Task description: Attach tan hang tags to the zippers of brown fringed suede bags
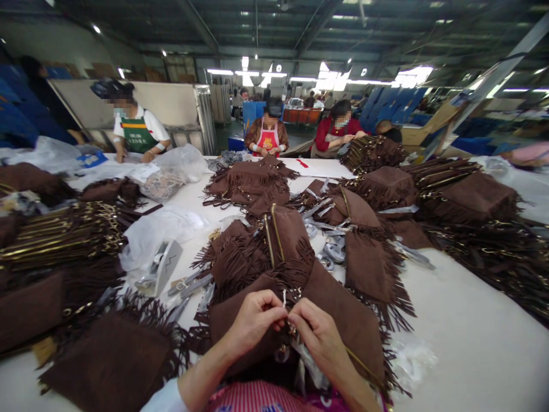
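Note:
Both hands meet above brown fringed bags at the front middle of the table. My left hand [257, 313] is closed in a pinch on a short white string [284, 297], whose end sticks up between thumb and finger. My right hand [316, 329] touches it fingertip to fingertip, also pinched; what its fingers hold is hidden. Beneath them lies a brown suede-like bag [347, 317] with fringe and a gold zipper edge. Clear plastic wrap [312, 369] and a metal ring [282, 353] hang just under my hands.
More fringed bags pile up ahead [287, 229], to the left [107, 360] and to the right [469, 197]. Plastic bags [165, 229] and a white box [165, 269] lie left of centre on the white table [484, 320]. Several co-workers stand across the table.

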A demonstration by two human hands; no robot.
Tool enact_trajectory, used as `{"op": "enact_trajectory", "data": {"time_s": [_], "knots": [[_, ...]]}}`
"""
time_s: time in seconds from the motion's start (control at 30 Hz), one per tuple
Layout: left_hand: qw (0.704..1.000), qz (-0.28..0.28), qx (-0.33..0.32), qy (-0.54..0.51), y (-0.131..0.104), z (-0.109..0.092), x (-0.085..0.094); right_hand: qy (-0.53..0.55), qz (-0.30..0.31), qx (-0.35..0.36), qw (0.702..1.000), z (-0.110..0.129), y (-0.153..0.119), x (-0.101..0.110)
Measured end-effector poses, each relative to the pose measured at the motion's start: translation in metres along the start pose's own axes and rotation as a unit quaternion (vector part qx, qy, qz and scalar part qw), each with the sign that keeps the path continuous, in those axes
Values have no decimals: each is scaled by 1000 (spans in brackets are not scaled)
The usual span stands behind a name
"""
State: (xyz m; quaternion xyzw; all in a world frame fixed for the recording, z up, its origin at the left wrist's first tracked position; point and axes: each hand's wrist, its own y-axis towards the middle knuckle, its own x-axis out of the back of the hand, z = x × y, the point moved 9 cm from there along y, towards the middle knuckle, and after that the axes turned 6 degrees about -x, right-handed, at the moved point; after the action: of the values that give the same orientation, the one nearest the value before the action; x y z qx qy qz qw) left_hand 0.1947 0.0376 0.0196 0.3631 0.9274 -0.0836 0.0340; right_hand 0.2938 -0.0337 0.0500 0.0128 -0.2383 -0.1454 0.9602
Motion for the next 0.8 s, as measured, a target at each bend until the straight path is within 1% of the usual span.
{"op": "enact_trajectory", "data": {"time_s": [0.1, 0.23, 0.3, 0.43, 0.53, 0.67, 0.73, 0.8], "knots": [[1000, -9, 7, 11, -2, 5, 6, -6, 1, -4, 1000, -1, 1, -1], [999, -25, 18, -20, -3, 12, 11, -5, 25, -14, 1000, -1, 4, -7], [999, -33, 22, -31, -4, 14, 12, 0, 26, -15, 1000, 0, 6, -8], [999, -34, 9, -24, -3, 11, 12, 17, 28, -30, 999, 2, 8, -9], [999, -36, -3, -4, -3, 8, 13, 6, 33, -11, 999, 8, 9, -11], [999, -15, -5, 32, -3, 10, 12, 4, 23, -1, 1000, 10, 8, -9], [999, 4, -4, 48, -4, 11, 11, 9, 18, -6, 1000, 6, 8, -9], [997, 32, -11, 75, -6, 9, 10, 15, 0, -20, 1000, -2, 9, -6]]}}
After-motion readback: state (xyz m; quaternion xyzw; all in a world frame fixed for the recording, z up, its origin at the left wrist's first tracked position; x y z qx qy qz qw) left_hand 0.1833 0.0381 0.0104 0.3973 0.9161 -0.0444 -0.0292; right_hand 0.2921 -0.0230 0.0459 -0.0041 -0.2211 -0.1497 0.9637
